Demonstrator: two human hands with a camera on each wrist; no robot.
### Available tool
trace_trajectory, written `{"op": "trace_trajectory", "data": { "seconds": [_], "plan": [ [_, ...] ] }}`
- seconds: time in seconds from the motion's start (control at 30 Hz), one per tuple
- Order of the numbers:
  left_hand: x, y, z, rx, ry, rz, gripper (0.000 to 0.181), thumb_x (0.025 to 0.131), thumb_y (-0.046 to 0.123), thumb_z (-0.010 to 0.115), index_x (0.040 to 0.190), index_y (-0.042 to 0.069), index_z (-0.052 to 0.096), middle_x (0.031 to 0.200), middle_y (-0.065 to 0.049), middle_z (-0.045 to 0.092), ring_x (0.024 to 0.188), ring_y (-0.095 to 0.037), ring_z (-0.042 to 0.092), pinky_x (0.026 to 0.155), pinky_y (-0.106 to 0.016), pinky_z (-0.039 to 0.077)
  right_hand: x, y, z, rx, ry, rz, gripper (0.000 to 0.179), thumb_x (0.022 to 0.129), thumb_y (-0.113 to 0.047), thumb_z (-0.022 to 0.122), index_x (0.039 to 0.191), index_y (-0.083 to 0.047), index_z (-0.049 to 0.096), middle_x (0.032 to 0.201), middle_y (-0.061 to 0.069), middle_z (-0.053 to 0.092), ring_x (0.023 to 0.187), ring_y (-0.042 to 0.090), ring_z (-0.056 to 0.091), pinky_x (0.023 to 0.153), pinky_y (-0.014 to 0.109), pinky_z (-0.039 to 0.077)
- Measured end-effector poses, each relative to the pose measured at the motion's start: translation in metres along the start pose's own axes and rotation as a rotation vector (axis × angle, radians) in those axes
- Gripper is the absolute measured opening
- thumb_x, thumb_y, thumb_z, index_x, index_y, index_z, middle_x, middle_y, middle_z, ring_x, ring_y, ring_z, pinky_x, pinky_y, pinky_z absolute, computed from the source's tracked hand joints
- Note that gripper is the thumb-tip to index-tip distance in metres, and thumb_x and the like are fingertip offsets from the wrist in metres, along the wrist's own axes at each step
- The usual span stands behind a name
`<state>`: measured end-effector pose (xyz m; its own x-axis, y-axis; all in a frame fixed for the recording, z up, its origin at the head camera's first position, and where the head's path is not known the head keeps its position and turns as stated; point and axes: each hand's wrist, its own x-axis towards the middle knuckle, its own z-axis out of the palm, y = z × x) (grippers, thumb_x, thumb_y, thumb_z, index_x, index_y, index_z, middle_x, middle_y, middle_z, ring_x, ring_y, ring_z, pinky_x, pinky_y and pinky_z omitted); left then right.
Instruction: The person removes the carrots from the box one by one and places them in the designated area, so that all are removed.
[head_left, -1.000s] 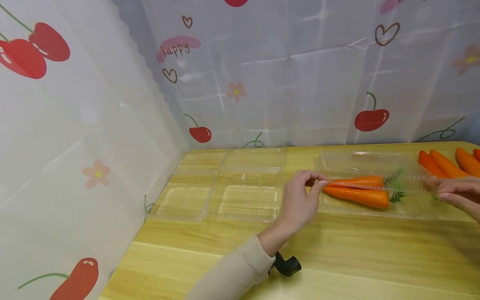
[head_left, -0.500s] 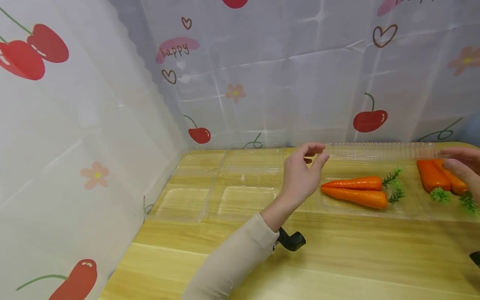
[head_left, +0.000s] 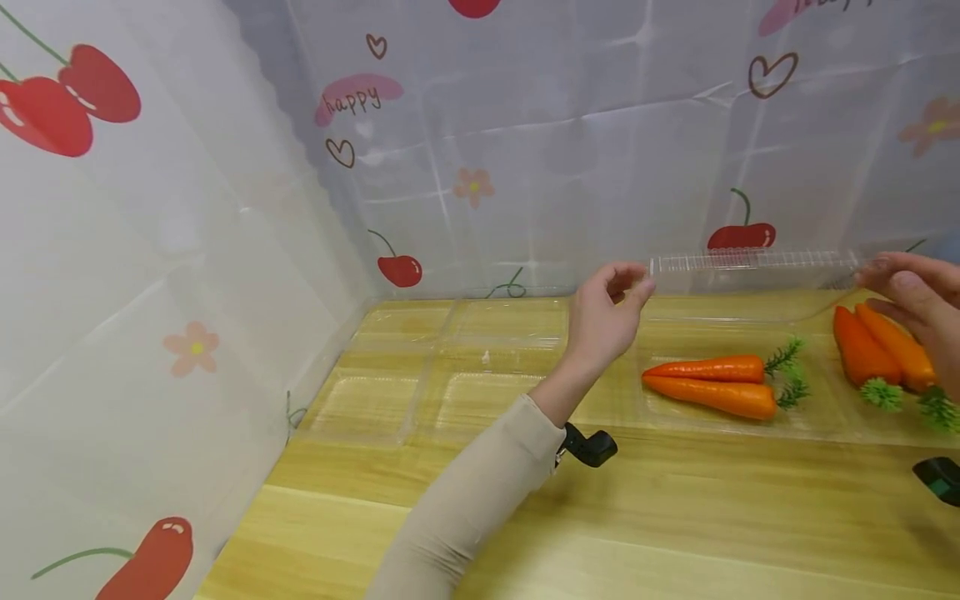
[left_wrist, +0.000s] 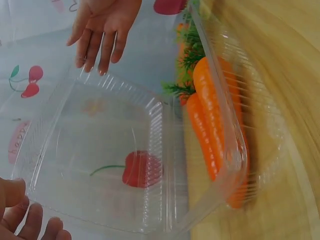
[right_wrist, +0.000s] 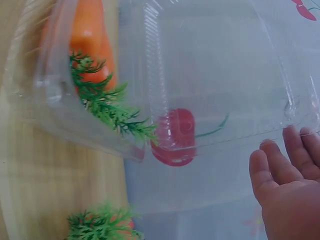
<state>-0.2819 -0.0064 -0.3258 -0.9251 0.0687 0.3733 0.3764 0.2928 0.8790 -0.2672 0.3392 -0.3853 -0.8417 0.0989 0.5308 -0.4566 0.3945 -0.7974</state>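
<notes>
A clear plastic clamshell container [head_left: 817, 417] stands with its lid [head_left: 738, 308] raised on the far side. Two orange carrots [head_left: 712, 398] with green tops lie side by side in its base, tips to the left. My left hand [head_left: 609, 312] pinches the lid's left corner between thumb and fingers; in the left wrist view the left hand [left_wrist: 22, 215] shows at the lower left. At the lid's right end is my right hand [head_left: 918, 292]. In the right wrist view the right hand [right_wrist: 292, 182] has extended fingers, their tips touching the lid's edge.
More carrots [head_left: 881, 346] lie on the wooden table [head_left: 675, 517] at the right. Another clear container [head_left: 495, 404] stands open to the left, beside a further clear one [head_left: 363, 404]. A cherry-patterned sheet [head_left: 562, 167] hangs behind the table.
The lid has swung up and back from over the two carrots. Both hands have moved upward and away with it; the right hand's fingers have straightened.
</notes>
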Motion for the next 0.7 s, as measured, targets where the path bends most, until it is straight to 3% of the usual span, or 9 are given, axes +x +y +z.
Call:
{"op": "trace_trajectory", "data": {
  "seconds": [0.17, 0.27, 0.4, 0.57, 0.7],
  "plan": [
    [0.011, -0.001, 0.003, -0.095, 0.006, -0.091, 0.021, 0.097, 0.025, 0.074, 0.116, 0.016, 0.075, 0.113, 0.008, 0.074, 0.102, -0.002, 0.067, 0.088, -0.016, 0.055, 0.027, 0.062, -0.019, 0.014, -0.060, -0.006, 0.045, 0.113, -0.020, 0.036, 0.156, -0.010, 0.044, 0.146, -0.010, 0.055, 0.133, -0.005, 0.050, 0.104, 0.007, 0.040],
    [0.016, -0.002, 0.005, -0.126, 0.010, -0.132, 0.022, 0.097, 0.025, 0.074, 0.117, 0.016, 0.076, 0.114, 0.009, 0.074, 0.101, -0.002, 0.066, 0.085, -0.017, 0.056, 0.040, 0.089, -0.028, 0.123, -0.109, -0.002, 0.047, 0.113, -0.020, 0.037, 0.159, -0.008, 0.038, 0.158, 0.000, 0.048, 0.140, 0.000, 0.047, 0.110, 0.011, 0.038],
    [0.021, -0.005, 0.007, -0.116, 0.002, -0.161, 0.025, 0.099, 0.030, 0.071, 0.120, 0.017, 0.075, 0.118, 0.008, 0.073, 0.106, -0.004, 0.067, 0.087, -0.019, 0.056, 0.050, 0.105, -0.033, 0.282, -0.189, 0.047, 0.049, 0.113, -0.017, 0.037, 0.162, -0.009, 0.032, 0.164, 0.004, 0.039, 0.144, 0.004, 0.044, 0.118, 0.016, 0.033],
    [0.027, -0.013, 0.011, -0.094, -0.016, -0.185, 0.027, 0.101, 0.033, 0.068, 0.124, 0.020, 0.074, 0.126, 0.008, 0.072, 0.115, -0.009, 0.068, 0.090, -0.022, 0.057, 0.058, 0.115, -0.030, 0.117, -0.267, 0.094, 0.052, 0.114, -0.027, 0.031, 0.165, -0.022, 0.024, 0.169, -0.003, 0.030, 0.146, 0.000, 0.038, 0.119, 0.016, 0.029],
    [0.030, -0.023, 0.012, -0.087, -0.042, -0.215, 0.032, 0.100, 0.032, 0.069, 0.130, 0.020, 0.072, 0.129, 0.007, 0.071, 0.117, -0.011, 0.069, 0.090, -0.022, 0.058, 0.061, 0.107, -0.023, 0.010, -0.297, 0.139, 0.053, 0.113, -0.037, 0.028, 0.165, -0.032, 0.018, 0.171, -0.006, 0.024, 0.151, 0.002, 0.032, 0.119, 0.015, 0.027]
  ]
}}
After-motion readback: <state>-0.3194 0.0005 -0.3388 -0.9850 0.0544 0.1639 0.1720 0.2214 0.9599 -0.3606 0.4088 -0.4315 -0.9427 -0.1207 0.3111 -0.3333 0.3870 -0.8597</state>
